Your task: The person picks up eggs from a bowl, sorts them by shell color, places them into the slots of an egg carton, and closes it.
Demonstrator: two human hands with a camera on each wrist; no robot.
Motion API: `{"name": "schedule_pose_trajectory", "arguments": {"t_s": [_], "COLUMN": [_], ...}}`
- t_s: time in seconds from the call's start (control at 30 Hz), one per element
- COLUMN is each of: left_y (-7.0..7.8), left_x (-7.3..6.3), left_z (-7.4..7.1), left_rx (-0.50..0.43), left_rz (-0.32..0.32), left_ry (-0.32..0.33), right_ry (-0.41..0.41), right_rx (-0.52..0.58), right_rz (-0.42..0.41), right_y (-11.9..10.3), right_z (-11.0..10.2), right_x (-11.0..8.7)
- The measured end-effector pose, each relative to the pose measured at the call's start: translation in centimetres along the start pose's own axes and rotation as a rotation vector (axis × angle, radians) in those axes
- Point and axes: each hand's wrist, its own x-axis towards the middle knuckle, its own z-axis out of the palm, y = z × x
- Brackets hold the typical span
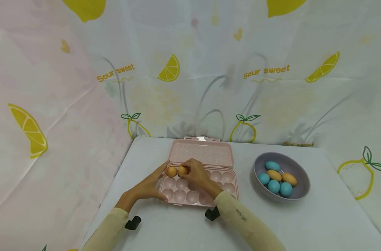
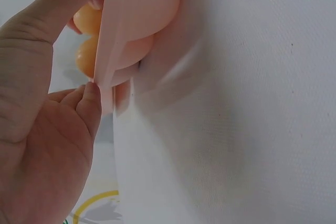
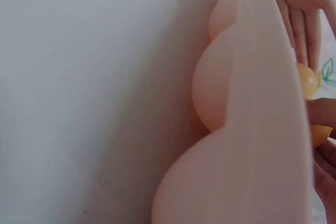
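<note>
A pink egg carton [image 1: 179,196] with round cups lies with its lid [image 1: 201,153] folded back. In the back row's leftmost cup sits an orange egg [image 1: 172,172]. My right hand [image 1: 195,174] pinches another orange egg [image 1: 182,170] at the cup beside it; the fingers cover part of that egg. My left hand [image 1: 149,186] rests against the carton's left edge, thumb near the front corner and fingers stretched toward the back. In the left wrist view its fingertips [image 2: 92,90] touch the carton's rim [image 2: 107,30]. The right wrist view shows the pinched egg [image 3: 319,136] behind the rim.
A grey-purple bowl [image 1: 303,186] on the right holds several blue eggs [image 1: 273,186] and orange eggs [image 1: 289,179]. White cloth covers the table [image 1: 165,233]. A lemon-print curtain [image 1: 196,101] hangs behind the table.
</note>
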Motion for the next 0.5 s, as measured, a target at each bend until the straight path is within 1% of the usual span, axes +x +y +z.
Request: {"name": "schedule_pose_trajectory", "arguments": {"t_s": [0.07, 0.2, 0.5], "left_y": [-0.03, -0.03, -0.28], "left_x": [0.03, 0.05, 0.08], "left_z": [0.01, 0.00, 0.07], "left_rx": [-0.003, -0.005, -0.010], "left_rz": [0.003, 0.009, 0.023], "left_ry": [0.001, 0.006, 0.011], "right_ry": [0.011, 0.025, 0.036], "right_rx": [-0.024, -0.046, -0.034], "right_rz": [-0.024, -0.041, -0.014], "right_y": [-0.01, -0.03, -0.18], "right_z": [0.21, 0.41, 0.49], "right_x": [-0.07, -0.07, -0.27]}}
